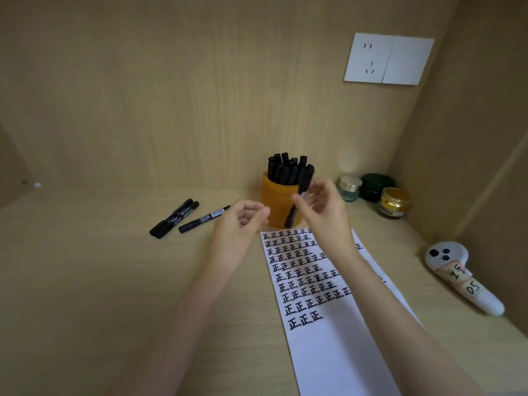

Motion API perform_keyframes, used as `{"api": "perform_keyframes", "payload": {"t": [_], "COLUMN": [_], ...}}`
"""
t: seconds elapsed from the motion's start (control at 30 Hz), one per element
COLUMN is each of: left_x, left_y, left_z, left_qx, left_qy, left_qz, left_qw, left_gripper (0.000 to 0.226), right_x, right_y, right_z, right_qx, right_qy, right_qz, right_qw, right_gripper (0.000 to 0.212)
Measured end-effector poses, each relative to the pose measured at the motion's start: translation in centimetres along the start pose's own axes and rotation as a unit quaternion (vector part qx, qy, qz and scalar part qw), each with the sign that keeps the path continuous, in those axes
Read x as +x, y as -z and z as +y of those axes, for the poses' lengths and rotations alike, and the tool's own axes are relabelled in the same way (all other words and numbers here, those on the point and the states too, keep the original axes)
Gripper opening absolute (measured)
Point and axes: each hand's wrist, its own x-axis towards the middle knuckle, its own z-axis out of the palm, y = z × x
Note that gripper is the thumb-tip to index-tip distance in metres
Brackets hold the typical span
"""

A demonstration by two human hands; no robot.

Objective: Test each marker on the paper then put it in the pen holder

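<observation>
Black marker (291,217) pinched by right hand (323,212) before orange pen holder (274,201); left hand (240,224) curled, its grip unclear.

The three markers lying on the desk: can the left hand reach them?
Probably yes. The left hand looks empty and hovers right beside the nearest lying marker, with nothing between them. The pen holder stands on its other side.

left hand (241,224): bare, slim fingers, short nails
right hand (324,208): bare, fingertips blurred
left forearm (194,295): bare to the frame edge
right forearm (385,295): bare to the frame edge
</observation>
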Motion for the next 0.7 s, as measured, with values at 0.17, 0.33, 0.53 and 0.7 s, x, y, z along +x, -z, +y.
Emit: {"api": "perform_keyframes", "payload": {"t": [0.17, 0.33, 0.53, 0.7], "left_x": [3.7, 6.3, 7.7, 8.0], "left_y": [-1.2, -2.5, -3.5, -3.8], "left_z": [-0.9, -1.4, -1.6, -2.1], "left_qx": [0.073, 0.123, 0.124, 0.127], "left_qy": [-0.010, -0.030, -0.029, -0.038], "left_qz": [0.033, 0.031, 0.031, 0.038], "left_qw": [0.997, 0.992, 0.991, 0.990], "left_gripper": [0.018, 0.030, 0.034, 0.033], "right_x": [5.1, 7.9, 10.8, 11.7], "right_y": [-0.7, -1.8, -1.1, -1.6], "right_z": [0.2, 0.6, 0.3, 1.4], "right_qx": [0.043, 0.033, 0.051, -0.065], "right_qy": [0.062, 0.116, 0.123, 0.107], "right_qz": [0.053, 0.055, 0.118, 0.049], "right_qw": [0.996, 0.991, 0.984, 0.991], "right_gripper": [0.056, 0.054, 0.053, 0.053]}}
